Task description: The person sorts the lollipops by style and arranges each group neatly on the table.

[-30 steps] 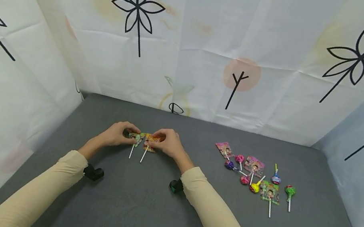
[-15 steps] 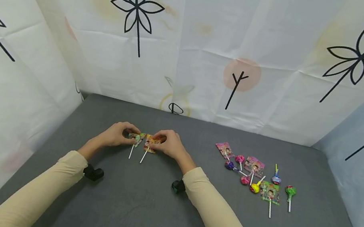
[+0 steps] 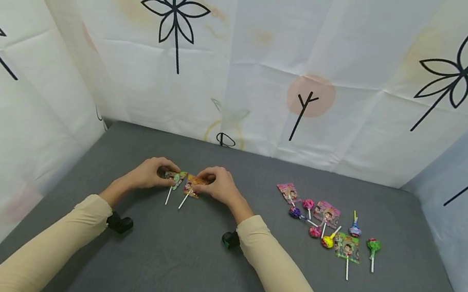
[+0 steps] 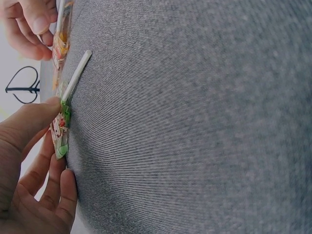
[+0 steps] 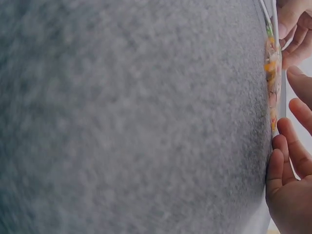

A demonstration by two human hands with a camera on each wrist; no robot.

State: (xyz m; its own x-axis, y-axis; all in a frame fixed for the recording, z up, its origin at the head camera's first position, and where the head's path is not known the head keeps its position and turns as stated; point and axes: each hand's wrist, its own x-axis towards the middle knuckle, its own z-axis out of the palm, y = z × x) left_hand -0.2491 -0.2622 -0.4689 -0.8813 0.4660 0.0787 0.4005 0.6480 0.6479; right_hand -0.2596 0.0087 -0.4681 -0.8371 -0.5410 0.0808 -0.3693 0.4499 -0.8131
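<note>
The green-wrapped lollipop [image 3: 176, 177] lies on the grey cloth [image 3: 176, 261], pinched by the left hand [image 3: 151, 173]; beside it, the orange-wrapped lollipop [image 3: 191, 185] lies by the right hand [image 3: 222, 187], its fingers loosely parted. Both should be light — slippery-skinned (probably crinkly), firmer at the stick [image 4: 77, 75].

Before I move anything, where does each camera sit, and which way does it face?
Head: worn on the head, facing forward and down over the grey fabric-covered table; left hand, right hand and beige sleeves show.
Left wrist: worn there, facing the green-wrapped, white-stick lollipop pinched by the left hand; part of the right hand shows.
Right wrist: worn there, facing the orange-wrapped, white-stick lollipop beside the right hand; part of the left hand shows.
Shared: both wrist views show the orange-wrapped, white-stick lollipop.
</note>
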